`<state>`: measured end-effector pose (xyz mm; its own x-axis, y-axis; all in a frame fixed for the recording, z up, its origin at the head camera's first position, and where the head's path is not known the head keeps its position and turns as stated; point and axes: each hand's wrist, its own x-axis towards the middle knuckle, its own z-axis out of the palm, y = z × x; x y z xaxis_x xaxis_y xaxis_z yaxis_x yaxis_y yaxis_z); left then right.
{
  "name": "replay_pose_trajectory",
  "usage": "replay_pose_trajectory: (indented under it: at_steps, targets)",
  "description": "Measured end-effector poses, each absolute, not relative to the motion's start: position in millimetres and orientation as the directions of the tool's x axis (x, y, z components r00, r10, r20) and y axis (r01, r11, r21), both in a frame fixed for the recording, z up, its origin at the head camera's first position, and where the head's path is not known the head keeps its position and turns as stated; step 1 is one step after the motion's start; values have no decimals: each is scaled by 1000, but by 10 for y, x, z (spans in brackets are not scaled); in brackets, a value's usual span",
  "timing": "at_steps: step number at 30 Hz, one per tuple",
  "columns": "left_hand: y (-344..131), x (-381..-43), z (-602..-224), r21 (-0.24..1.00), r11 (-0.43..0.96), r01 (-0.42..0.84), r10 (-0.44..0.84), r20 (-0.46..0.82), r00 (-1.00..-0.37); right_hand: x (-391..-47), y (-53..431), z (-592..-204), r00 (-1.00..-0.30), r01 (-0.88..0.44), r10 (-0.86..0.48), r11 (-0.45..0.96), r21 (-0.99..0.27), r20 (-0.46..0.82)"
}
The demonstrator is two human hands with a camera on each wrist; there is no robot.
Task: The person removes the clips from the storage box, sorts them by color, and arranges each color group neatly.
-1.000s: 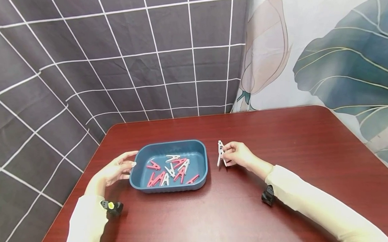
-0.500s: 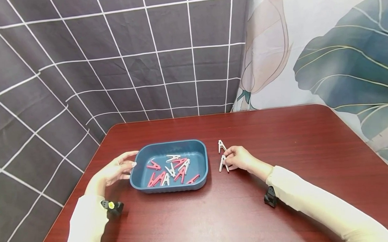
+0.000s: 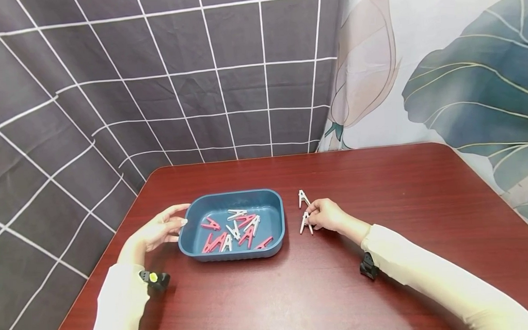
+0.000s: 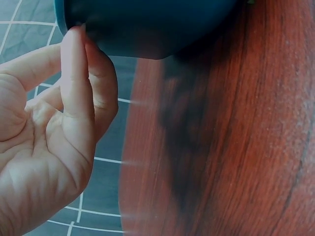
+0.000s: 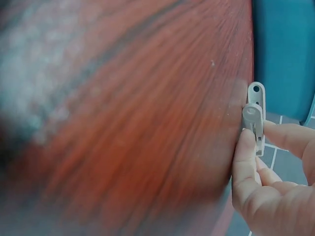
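Note:
In the head view, my left hand (image 3: 163, 229) holds the left end of a blue plastic bin (image 3: 232, 256), its thumb tip at the rim. The left wrist view shows that hand's fingers (image 4: 76, 78) against the bin wall (image 4: 147, 29). Inside the bin lie several red and white clothespins, among them a red clothespin (image 3: 211, 223) and a white clothespin (image 3: 226, 242). To the right of the bin, my right hand (image 3: 329, 216) pinches a white clothespin (image 5: 254, 118) between thumb and fingers, legs toward the table. Just behind it stands another white clothespin (image 3: 302, 198).
The reddish-brown wooden table (image 3: 251, 301) spreads around the bin. A dark gridded curtain (image 3: 200, 89) hangs behind and to the left, and a leaf-print curtain (image 3: 462, 80) hangs at the right. Black wrist cameras sit on both sleeves.
My right hand has brought its white clothespin slightly toward me, apart from the other white one, and has stayed nearly still since. The left hand and bin keep their place.

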<state>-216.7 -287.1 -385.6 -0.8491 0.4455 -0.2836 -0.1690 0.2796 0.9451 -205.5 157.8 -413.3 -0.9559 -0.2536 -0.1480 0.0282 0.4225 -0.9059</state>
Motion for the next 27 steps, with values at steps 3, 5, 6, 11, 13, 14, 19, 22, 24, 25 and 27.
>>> replay_pose_trajectory:
  at_steps: [3,5,6,11,13,14,19,22,24,25,27]
  targets:
    - [-2877,-2168,-3866,946,276,-171,446,-284,-849,-2041,1564,-4130,-959,30,-242,431,-902,-148]
    - [-2879,-2170,-3872,946,276,-172,442,-284,-851,-2037,1558,-4128,-962,33,-228,440,-897,-147]
    - [-2880,-2171,-3874,945,277,-172,440,-284,-852,-2036,1555,-4123,-964,37,-220,442,-896,-148]
    - [-2870,-2182,-3873,942,290,-167,427,-283,-859,-2038,1554,-4098,-965,58,-206,436,-898,-163]
    - [-2863,-2184,-3870,941,295,-169,423,-287,-859,-2035,1556,-4089,-963,65,-210,428,-901,-169]
    - [-2860,-2187,-3871,940,296,-171,422,-289,-859,-2035,1558,-4086,-963,71,-206,427,-902,-173]
    - [-2857,-2207,-3890,939,292,-182,420,-297,-858,-2042,1579,-3997,-966,61,-196,463,-884,-170]
    - [-2860,-2212,-3890,939,287,-188,421,-301,-856,-2074,1599,-3909,-967,53,-195,483,-874,-166]
    - [-2863,-2210,-3879,937,288,-195,419,-307,-854,-2102,1607,-3853,-965,56,-199,480,-876,-170]
    - [-2864,-2208,-3871,937,288,-196,422,-308,-853,-2117,1609,-3828,-964,60,-202,473,-879,-175]
    - [-2864,-2206,-3853,936,292,-197,424,-312,-850,-2142,1612,-3778,-960,75,-207,462,-884,-189]
